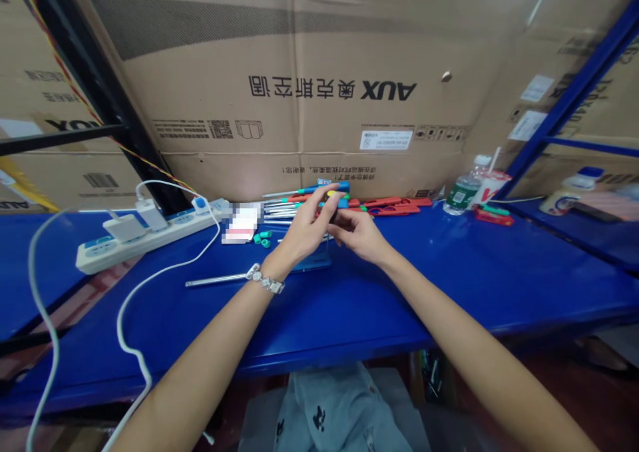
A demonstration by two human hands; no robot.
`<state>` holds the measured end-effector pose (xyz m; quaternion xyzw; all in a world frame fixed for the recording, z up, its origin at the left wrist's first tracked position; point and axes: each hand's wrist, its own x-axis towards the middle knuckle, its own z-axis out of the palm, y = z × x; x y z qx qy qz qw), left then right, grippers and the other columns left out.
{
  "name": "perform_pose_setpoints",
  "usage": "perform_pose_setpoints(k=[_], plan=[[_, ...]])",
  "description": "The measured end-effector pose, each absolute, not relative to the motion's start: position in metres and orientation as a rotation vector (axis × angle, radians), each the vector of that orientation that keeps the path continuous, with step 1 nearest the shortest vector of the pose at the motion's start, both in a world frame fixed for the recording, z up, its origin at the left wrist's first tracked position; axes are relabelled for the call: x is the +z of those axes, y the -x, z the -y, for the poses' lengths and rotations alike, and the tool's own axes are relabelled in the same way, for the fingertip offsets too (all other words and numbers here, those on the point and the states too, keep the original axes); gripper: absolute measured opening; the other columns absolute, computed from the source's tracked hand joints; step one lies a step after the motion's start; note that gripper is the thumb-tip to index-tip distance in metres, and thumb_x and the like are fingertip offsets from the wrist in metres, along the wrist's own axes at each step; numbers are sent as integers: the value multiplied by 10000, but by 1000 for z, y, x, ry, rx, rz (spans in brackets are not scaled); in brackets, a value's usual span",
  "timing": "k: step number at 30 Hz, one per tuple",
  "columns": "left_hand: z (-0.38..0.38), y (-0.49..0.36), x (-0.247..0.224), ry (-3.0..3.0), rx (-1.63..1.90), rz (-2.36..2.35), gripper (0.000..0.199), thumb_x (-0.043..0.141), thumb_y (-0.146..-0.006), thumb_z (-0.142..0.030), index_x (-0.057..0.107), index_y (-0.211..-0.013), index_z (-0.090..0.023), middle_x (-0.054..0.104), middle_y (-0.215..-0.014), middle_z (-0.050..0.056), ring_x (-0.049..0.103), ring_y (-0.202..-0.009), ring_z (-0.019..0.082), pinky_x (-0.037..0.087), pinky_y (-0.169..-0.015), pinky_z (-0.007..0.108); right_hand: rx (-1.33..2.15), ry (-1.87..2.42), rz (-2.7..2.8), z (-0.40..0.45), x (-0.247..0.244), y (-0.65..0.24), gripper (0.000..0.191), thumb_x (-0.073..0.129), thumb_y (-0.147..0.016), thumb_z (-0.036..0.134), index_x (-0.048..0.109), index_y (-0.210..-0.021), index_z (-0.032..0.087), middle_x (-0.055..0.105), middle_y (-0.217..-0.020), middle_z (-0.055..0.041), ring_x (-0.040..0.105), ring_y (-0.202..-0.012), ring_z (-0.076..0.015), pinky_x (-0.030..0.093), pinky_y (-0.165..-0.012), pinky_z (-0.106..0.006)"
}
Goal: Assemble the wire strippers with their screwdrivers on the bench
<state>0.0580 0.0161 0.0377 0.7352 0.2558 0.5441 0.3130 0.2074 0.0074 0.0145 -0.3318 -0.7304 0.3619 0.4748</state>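
Both hands meet above the middle of the blue table. The fingers of my left hand (308, 229) are closed around a small dark piece with a yellow end (332, 194); its kind is mostly hidden. My right hand (360, 235) pinches close below, its fingertips against the dark part. Under the hands lies a flat blue piece (313, 263), partly covered by my left wrist. Several screwdrivers (282, 192) with metal shafts lie just behind. To the left is a metal rod (214, 281), its right end by my bracelet.
A white power strip (150, 235) with plugs and cords stands left. Near it are a white card (242, 222) and several green caps (265, 235). Red-handled tools (394, 207) lie behind my right hand. A bottle (462, 192) and cup (492, 189) stand right. Cardboard (309, 39) rises behind.
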Motion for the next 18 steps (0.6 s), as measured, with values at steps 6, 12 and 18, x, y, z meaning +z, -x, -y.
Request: perform_pose_setpoints(k=[6,12,18], plan=[[-13,-71,36,-1791,1745,-754,321,807,-826,-450,662,-914,-178,757,-857,57,726,-813,183,567,-790,313,731,933,1635,-19,-3,-196,534,853,-688,554,420,-673,241,475,-570,54,451,-518,-120,361,-492,-273],[-13,-56,37,-2024,1502,-684,355,513,-1030,-481,716,-1026,-189,766,-1016,86,721,-991,208,558,-905,332,993,832,1735,-6,10,-200,372,718,-838,558,543,-837,229,566,-621,38,536,-522,-132,436,-503,-273],[-13,-65,32,-1962,1550,-726,373,664,-930,-551,691,-1029,-192,742,-995,76,705,-946,211,560,-873,342,911,859,1743,-12,8,-203,294,759,-780,410,554,-698,216,558,-535,27,516,-480,-138,386,-473,-274]])
